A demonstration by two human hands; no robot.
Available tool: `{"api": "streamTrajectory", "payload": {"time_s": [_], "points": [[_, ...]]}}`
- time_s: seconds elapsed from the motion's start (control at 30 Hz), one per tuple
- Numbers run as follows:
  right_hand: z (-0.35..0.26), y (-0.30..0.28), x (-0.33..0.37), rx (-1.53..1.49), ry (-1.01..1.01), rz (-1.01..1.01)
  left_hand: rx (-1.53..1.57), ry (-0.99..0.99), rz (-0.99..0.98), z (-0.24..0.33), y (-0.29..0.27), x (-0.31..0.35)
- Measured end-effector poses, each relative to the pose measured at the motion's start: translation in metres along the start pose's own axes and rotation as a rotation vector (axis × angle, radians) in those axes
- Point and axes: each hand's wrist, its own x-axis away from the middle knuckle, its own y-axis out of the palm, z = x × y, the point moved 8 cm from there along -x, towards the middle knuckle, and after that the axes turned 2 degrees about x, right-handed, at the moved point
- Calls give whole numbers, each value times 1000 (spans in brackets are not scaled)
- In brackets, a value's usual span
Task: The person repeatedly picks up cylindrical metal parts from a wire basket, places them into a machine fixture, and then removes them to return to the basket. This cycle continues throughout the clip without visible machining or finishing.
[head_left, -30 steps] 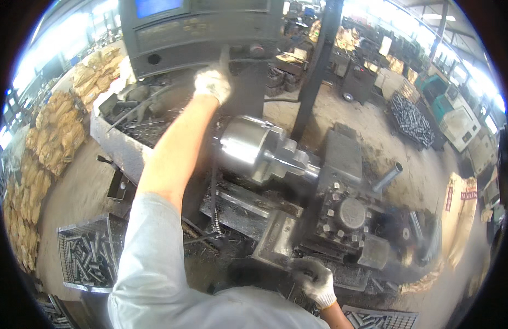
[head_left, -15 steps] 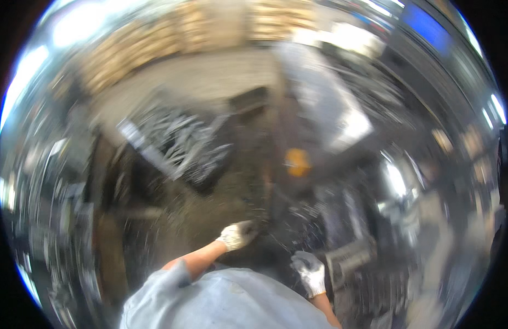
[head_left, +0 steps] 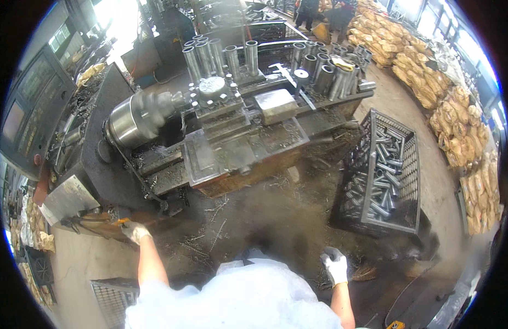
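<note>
My left hand (head_left: 135, 232), in a white glove with grey fingers, reaches to the low front of a metal lathe. Its fingers are closed at a small orange piece (head_left: 123, 221); what they grip there is mostly hidden. My right hand (head_left: 334, 265), gloved alike, hangs above the dark floor, apart from everything. Its fingers are loosely bent, the thumb stands off, and I see nothing in them. Ahead is the lathe's big round chuck (head_left: 132, 122), with its blurred front end beside the tool post (head_left: 212, 88). A flat carriage (head_left: 210, 159) extends toward me.
Steel tubes (head_left: 213, 55) stand upright along the lathe, near a caliper (head_left: 289, 79). At right, a black crate (head_left: 416, 181) holds several short tubes. Stacked tan sacks (head_left: 457, 120) line the far right. Metal shavings (head_left: 215, 233) litter the floor, and people (head_left: 339, 13) stand far back.
My view has swung from the crate side to face the lathe, and the blur has mostly gone. My left hand has reached out to the lathe's low front; my right hand remains off to the side.
</note>
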Motion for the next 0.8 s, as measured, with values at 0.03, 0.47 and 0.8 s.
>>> {"api": "streamTrajectory", "payload": {"time_s": [0.03,0.47,0.8], "points": [[-18,10,-14,90,-68,-70,-3,92,-65,1,-6,-8],[-21,23,-129,494,-122,-431,-557,380,-296,-56,82,120],[85,-221,-291,301,-49,-105,-588,-67,-1514,-63,242,634]]}}
